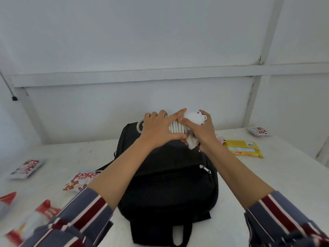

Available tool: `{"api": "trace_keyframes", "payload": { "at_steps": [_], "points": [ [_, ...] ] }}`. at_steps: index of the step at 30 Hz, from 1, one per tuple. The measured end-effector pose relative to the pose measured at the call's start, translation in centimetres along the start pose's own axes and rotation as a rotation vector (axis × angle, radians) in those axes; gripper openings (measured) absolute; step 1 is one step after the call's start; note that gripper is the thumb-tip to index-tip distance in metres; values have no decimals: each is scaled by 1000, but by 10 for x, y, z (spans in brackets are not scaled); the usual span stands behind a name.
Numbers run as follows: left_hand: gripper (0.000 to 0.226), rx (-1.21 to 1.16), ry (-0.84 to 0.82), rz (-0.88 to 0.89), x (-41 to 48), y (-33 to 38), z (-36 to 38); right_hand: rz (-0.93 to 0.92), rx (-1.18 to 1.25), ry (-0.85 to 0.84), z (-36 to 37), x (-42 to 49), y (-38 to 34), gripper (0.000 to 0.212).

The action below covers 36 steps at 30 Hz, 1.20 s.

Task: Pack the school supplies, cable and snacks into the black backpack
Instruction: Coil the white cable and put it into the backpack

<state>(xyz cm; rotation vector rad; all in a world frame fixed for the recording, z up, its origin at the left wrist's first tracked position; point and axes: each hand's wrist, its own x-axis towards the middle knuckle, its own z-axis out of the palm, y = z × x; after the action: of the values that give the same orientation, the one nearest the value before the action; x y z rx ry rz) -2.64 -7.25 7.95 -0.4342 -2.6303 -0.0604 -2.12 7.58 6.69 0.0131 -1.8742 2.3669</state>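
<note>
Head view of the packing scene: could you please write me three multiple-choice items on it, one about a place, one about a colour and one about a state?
1. Where does the yellow snack packet lie?
A. On the table, right of the black backpack
B. On top of the backpack
C. On the floor

2. What colour is the cable?
A. Black
B. White
C. Red

3. In what state is the cable?
A. Stretched flat on the table
B. Zipped inside the backpack
C. Coiled in a bundle, gripped by both hands

Answers: 1 A, the packet lies on the tabletop beside the bag; 2 B, its coils are plainly white; 3 C, the left hand and right hand hold the coils between them.
</note>
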Motion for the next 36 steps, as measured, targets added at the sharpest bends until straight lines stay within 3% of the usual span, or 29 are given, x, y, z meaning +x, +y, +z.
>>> {"api": "trace_keyframes", "payload": {
  "at_steps": [7,12,17,26,30,31,33,35,36],
  "points": [
    [96,7,-114,64,-49,9,2,12,-43,-3,-10,-40,26,55],
    [99,14,-124,51,-77,25,-2,74,-48,21,-18,-68,35,54],
    [104,73,-107,49,-97,49,-11,114,-27,-7,-36,-94,37,74],
    [99,-29,-180,115,-135,69,-9,264,42,19,-63,-140,42,46],
    [88,-150,-291,167,-142,67,-11,281,67,15,-70,-149,47,38],
    [81,-231,-264,186,-143,65,-12,286,86,15,-71,-150,48,35],
    [61,-434,-54,144,-147,55,-9,299,112,32,-74,-151,50,34],
    [48,-618,210,-58,-154,39,2,304,105,44,-80,-148,50,40],
    [43,-645,247,-179,-157,27,11,301,97,49,-85,-146,50,42]
  ]
}}
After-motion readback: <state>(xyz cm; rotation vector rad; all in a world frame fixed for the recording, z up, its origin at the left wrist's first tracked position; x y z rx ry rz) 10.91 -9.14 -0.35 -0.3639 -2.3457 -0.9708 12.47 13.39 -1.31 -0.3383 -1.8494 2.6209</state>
